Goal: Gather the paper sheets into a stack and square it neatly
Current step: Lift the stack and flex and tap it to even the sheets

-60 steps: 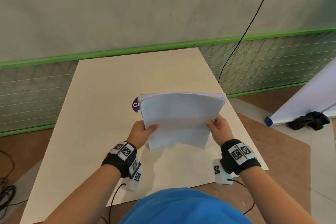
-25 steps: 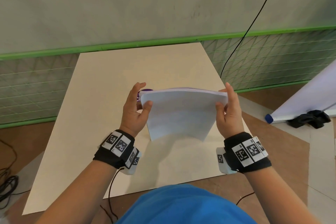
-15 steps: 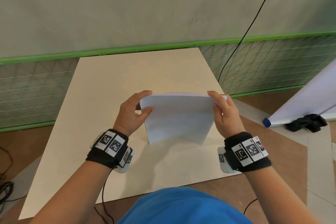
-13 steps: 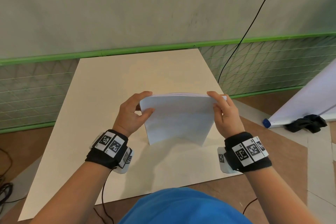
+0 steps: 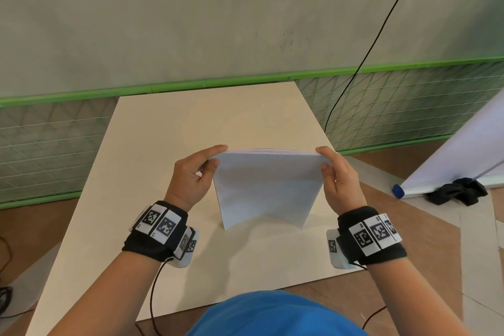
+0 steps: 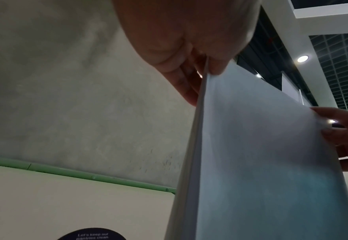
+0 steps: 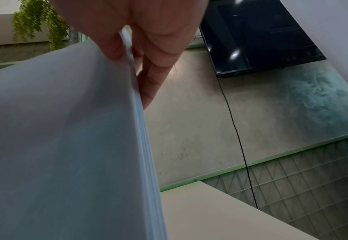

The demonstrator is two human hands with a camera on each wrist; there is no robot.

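- Your stack (image 5: 266,188) stands on edge on the table (image 5: 169,128), dead centre; loosen either pinch and sheets could fan or slip.
- Left hand (image 5: 191,176) at 9 o'clock pinches the top corner.
- Right hand (image 5: 339,179) at 3 o'clock pinches the other corner.

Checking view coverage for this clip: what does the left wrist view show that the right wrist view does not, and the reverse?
Only the left wrist view shows the dark round sticker on the table, ceiling lights, and the right hand at the stack's far edge. Only the right wrist view shows a wall-mounted screen, a hanging plant, a black cable and mesh panelling. Both show the paper stack upright, its top corner pinched by that wrist's own fingers.
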